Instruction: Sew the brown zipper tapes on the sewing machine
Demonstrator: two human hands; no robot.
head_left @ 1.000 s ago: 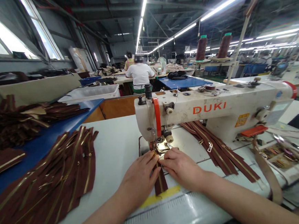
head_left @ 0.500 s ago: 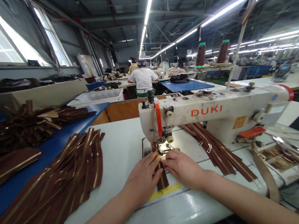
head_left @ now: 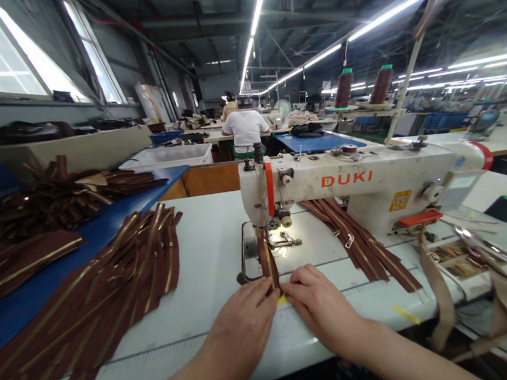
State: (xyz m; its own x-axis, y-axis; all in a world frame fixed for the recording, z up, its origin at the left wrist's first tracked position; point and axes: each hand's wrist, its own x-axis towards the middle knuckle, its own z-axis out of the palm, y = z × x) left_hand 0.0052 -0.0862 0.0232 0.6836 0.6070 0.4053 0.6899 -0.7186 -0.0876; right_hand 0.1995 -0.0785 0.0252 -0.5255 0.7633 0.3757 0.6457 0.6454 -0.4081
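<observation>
A brown zipper strip point(head_left: 266, 258) with gold teeth runs from under the presser foot of the white sewing machine point(head_left: 296, 178) toward me. My left hand point(head_left: 244, 322) is closed on the strip's near end from the left, its fingertips on the cloth. From the other side, my right hand point(head_left: 321, 302) pinches the strip's right edge with curled fingers. Both hands rest low over the table's front part, fingertips almost meeting. The strip's very end is hidden beneath the fingers. A lit metal needle plate point(head_left: 315, 249) surrounds the sewing spot.
Brown zippers point(head_left: 125, 288) lie heaped at left, and more zippers point(head_left: 358, 246) pass under the machine arm. A tray of small metal parts point(head_left: 469, 258) sits at right beside a beige strap point(head_left: 437, 292). Ahead, a person in a white shirt point(head_left: 246, 127) sits at another table.
Both hands have moved back from the needle toward the table's front edge, now at the strip's near end. More of the strip shows between needle and fingers. The view has shifted slightly.
</observation>
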